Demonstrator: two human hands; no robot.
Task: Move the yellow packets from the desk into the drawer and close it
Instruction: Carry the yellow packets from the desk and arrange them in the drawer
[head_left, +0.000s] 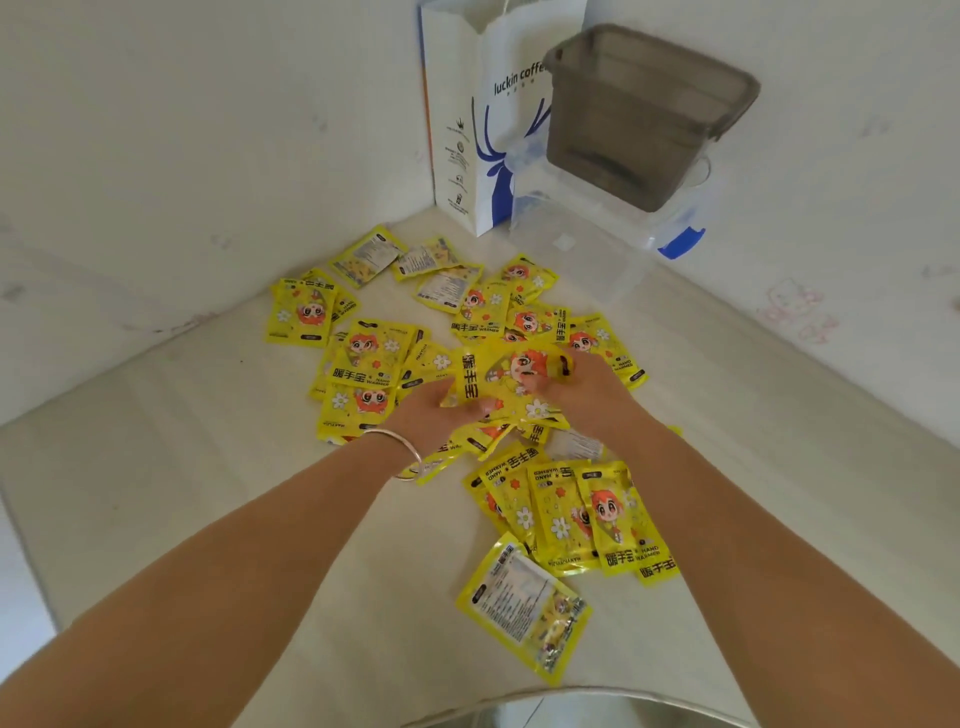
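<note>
Both hands are gathering packets (498, 384) from the heap spread across the surface (208, 467): the left hand (431, 415) and right hand (582, 387) are curling their fingers round a crumpled bunch between them. Squeezing inward from both sides before lifting should be keeping slippery packets from sliding out. The drawer is not showing.
</note>
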